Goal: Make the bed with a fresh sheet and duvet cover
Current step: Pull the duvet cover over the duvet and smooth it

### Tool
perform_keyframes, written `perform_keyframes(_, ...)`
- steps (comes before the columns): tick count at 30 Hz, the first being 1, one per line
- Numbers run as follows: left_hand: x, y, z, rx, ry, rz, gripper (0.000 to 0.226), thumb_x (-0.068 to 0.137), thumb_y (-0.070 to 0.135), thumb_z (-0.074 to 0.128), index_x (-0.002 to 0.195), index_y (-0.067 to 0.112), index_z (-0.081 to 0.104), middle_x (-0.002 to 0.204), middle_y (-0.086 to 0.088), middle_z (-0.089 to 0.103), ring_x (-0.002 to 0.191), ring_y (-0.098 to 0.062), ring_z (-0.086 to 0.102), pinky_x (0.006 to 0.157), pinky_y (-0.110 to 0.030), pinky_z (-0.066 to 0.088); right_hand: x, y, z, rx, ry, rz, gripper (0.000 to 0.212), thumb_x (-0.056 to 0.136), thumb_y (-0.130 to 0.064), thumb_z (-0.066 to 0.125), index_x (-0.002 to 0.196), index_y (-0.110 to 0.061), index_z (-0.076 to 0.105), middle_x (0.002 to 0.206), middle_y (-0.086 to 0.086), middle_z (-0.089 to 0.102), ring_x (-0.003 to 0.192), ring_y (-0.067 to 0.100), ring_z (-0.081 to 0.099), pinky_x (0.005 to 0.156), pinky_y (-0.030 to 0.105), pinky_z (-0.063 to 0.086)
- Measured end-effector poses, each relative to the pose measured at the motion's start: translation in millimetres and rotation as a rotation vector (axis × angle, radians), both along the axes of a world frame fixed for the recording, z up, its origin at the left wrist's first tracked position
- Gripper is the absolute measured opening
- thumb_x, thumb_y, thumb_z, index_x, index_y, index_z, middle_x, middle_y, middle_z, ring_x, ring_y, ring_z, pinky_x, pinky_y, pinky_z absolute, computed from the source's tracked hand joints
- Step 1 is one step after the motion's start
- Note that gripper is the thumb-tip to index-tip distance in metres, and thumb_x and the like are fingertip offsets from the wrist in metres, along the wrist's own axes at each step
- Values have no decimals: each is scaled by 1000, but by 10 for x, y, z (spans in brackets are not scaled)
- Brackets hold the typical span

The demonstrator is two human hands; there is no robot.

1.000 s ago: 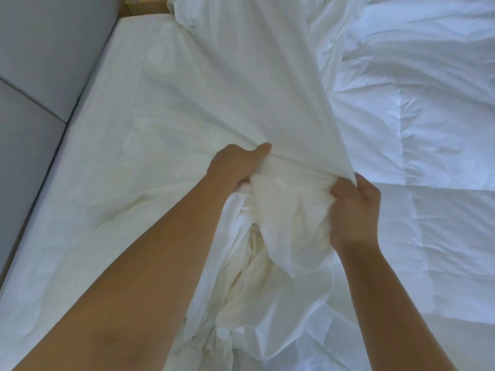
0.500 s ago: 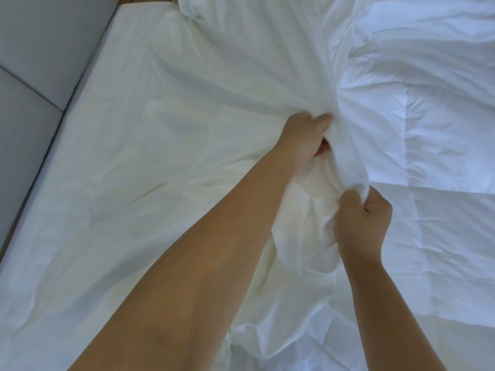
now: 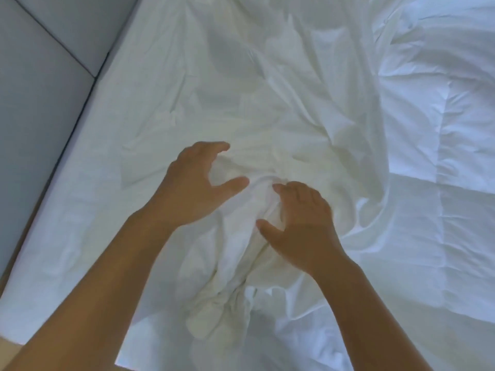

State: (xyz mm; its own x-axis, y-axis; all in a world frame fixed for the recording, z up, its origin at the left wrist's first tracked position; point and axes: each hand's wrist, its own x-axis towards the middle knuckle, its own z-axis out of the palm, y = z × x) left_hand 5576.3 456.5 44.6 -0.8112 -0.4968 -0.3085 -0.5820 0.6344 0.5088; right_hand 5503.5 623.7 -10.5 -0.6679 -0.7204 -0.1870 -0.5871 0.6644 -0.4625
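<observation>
A thin white duvet cover (image 3: 267,108) lies crumpled across the middle of the bed, bunched into folds near me. My left hand (image 3: 198,183) hovers over the bunched cloth with fingers and thumb spread and holds nothing. My right hand (image 3: 300,223) is also spread, its fingertips touching a raised fold of the cover. A quilted white duvet (image 3: 439,156) lies on the right side of the bed, partly under the cover's edge. The white sheet (image 3: 80,210) covers the mattress on the left.
A grey padded headboard or wall panel (image 3: 40,89) runs along the left edge of the bed. A narrow strip of wooden floor or frame shows at the lower left.
Both hands have let go of the gathered cover, which has dropped flat onto the bed. The hands have moved down and toward me, fingers now spread.
</observation>
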Motion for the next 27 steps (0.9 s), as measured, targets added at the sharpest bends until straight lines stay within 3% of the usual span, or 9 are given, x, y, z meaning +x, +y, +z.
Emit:
perform_keyframes(2, 280, -65, -119, -215, -399, -168, 110, 65, 77, 59, 150, 22, 15, 156, 3, 17, 143, -16, 15, 115, -40, 14, 46, -19, -164, 226, -49, 89, 71, 88, -53, 48, 147, -29, 18, 151, -2, 22, 139, 20, 19, 114, 37, 13)
perform_keyframes(3, 348, -19, -191, -295, -448, -250, 114, 66, 77, 58, 151, 21, 6, 158, 1, 7, 145, -18, 7, 117, -45, 9, 75, -1, -200, 250, -57, 88, 69, 89, -50, 48, 147, -28, 18, 153, -1, 20, 140, 21, 17, 114, 37, 10)
perform_keyframes(6, 380, -18, -328, -421, -357, -247, 104, 79, 62, 58, 151, 18, -4, 158, -4, 1, 145, -23, 2, 116, -49, 8, 220, 141, -170, -132, -20, -144, 57, 85, -35, 50, 137, -12, 44, 144, 13, 39, 134, 27, 31, 112, 36, 17)
perform_keyframes(9, 330, -112, -377, -475, -358, -187, 103, 79, 58, 59, 150, 14, -2, 153, -10, 17, 138, -30, 22, 108, -47, 24, 378, 519, -136, -358, 142, -710, 60, 79, -28, 57, 131, -3, 45, 132, 19, 46, 125, 32, 38, 107, 31, 21)
perform_keyframes(10, 318, -111, -400, -502, -371, -210, 104, 79, 59, 59, 150, 13, -1, 148, -12, 24, 132, -32, 30, 103, -45, 29, 439, 617, -129, -362, 29, -924, 67, 79, -29, 64, 136, -4, 39, 135, 18, 42, 128, 33, 36, 108, 35, 23)
perform_keyframes(12, 311, -71, -447, -551, -385, -280, 103, 80, 62, 56, 150, 10, 1, 141, -14, 32, 121, -32, 40, 94, -41, 35, 592, 642, -185, -442, -504, -1229, 84, 74, -33, 78, 141, -12, 32, 138, 10, 44, 128, 27, 42, 106, 42, 37)
perform_keyframes(14, 321, -42, -475, -575, -371, -333, 101, 81, 63, 54, 149, 9, 4, 137, -15, 36, 116, -32, 43, 91, -40, 36, 713, 522, -227, -660, -887, -1180, 76, 67, -33, 82, 133, -19, 46, 123, 1, 61, 114, 20, 58, 94, 40, 49)
perform_keyframes(19, 464, 14, -488, -590, -336, -453, 104, 77, 68, 53, 148, 8, 7, 134, -12, 41, 113, -30, 45, 89, -39, 36, 730, 157, -272, -1060, -1382, -1129, 50, 73, -33, 71, 119, -14, 63, 116, 7, 68, 107, 24, 65, 90, 41, 52)
perform_keyframes(27, 619, -35, -614, -526, -385, -592, 128, 63, 69, 68, 149, 12, -7, 146, -9, 28, 132, -29, 32, 101, -44, 32, 768, -290, -457, -790, -1264, -1006, 72, 56, -32, 88, 120, -14, 61, 109, 4, 71, 103, 24, 67, 95, 47, 50)
